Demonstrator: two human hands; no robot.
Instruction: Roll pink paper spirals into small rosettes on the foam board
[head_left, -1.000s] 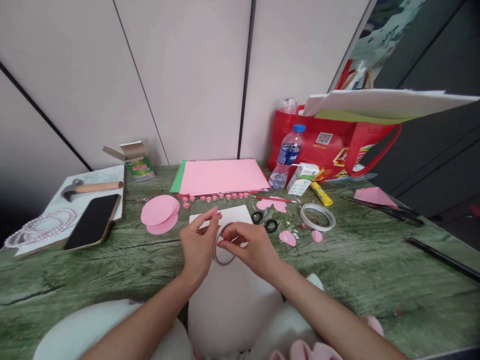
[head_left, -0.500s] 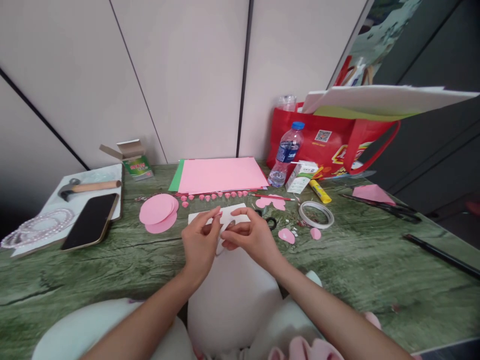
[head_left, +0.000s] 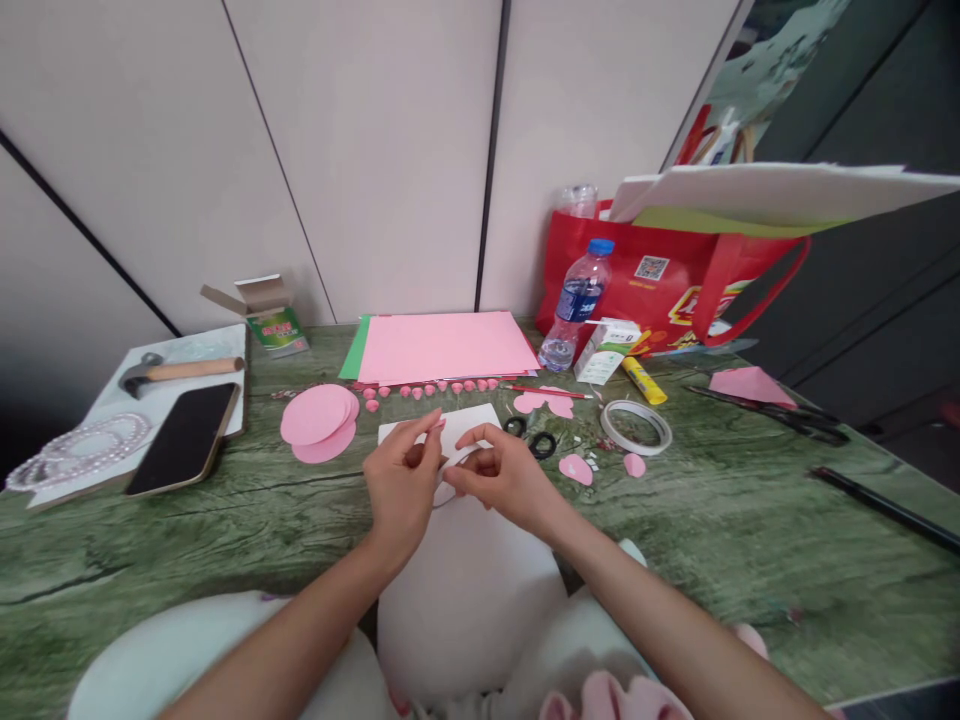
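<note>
My left hand (head_left: 401, 480) and my right hand (head_left: 499, 475) meet over the near edge of the green table (head_left: 225, 520). Both have their fingers pinched on a small tape roll (head_left: 444, 494). The fingers hide most of the roll; only its lower rim shows. Just behind the hands lies a white card (head_left: 469, 424). Black-handled scissors (head_left: 534, 440) rest to the right of the card. A stack of pink paper circles (head_left: 319, 420) lies to the left.
Pink and green paper sheets (head_left: 442, 345), a row of small pink pieces (head_left: 427, 390) and a larger tape ring (head_left: 634, 428) lie behind the hands. A water bottle (head_left: 579, 305), glue stick (head_left: 643, 380) and red bag (head_left: 675, 285) stand right. Phone (head_left: 184, 438), hammer (head_left: 176, 370) and beads (head_left: 75, 450) lie left.
A second ago the tape roll showed as an open ring between my hands. My fingers have since closed in over it and the hands have drawn together.
</note>
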